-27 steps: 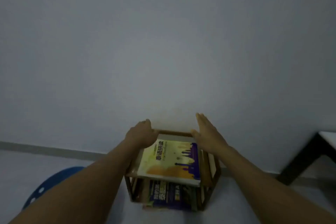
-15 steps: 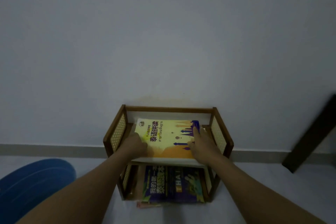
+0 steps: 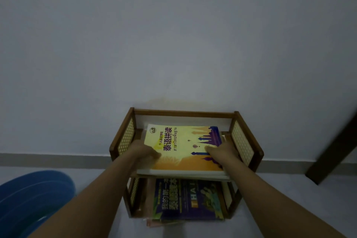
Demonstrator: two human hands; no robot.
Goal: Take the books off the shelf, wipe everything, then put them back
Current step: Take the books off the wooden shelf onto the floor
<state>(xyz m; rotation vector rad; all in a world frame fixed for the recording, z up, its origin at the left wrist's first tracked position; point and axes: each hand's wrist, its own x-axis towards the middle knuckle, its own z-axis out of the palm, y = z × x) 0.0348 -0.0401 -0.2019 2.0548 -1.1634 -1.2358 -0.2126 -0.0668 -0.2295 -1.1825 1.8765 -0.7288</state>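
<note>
A small brown shelf point(image 3: 249, 142) with cane sides stands against the wall. A yellow book point(image 3: 183, 149) lies flat on its upper tier; a purple book point(image 3: 185, 199) lies flat below.

A plain pale wall point(image 3: 173, 35) fills most of the view, dimly lit, with a faint yellowish stain low at its middle. A grey skirting strip point(image 3: 48, 160) runs along its base above a light grey floor point(image 3: 289, 208). A dark slanted furniture leg point(image 3: 334, 150) stands at right; a blue rounded object point(image 3: 29, 199) lies at lower left
</note>
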